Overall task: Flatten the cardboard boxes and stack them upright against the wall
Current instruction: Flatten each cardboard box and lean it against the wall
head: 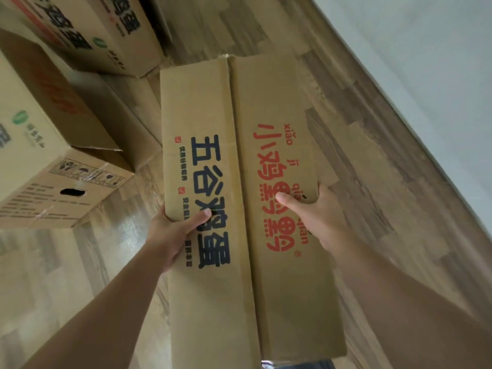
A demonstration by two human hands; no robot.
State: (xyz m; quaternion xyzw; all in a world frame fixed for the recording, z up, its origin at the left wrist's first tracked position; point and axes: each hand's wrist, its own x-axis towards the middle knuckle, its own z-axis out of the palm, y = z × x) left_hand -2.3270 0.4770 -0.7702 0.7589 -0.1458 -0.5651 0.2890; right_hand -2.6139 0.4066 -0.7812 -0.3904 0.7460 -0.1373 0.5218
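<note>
Head view: a flattened cardboard box [239, 195], printed with dark blue and red Chinese characters, is held above a wooden floor [359, 129]. The left hand [175, 233] grips its left edge, thumb on top. The right hand [316, 217] clasps its right edge. Unflattened boxes [40, 155] sit to the left; a pale wall [426, 62] runs along the right.

one flattened cardboard box [239, 198], two assembled boxes [45, 145] [87, 30], two hands [173, 233] [319, 217]
</note>
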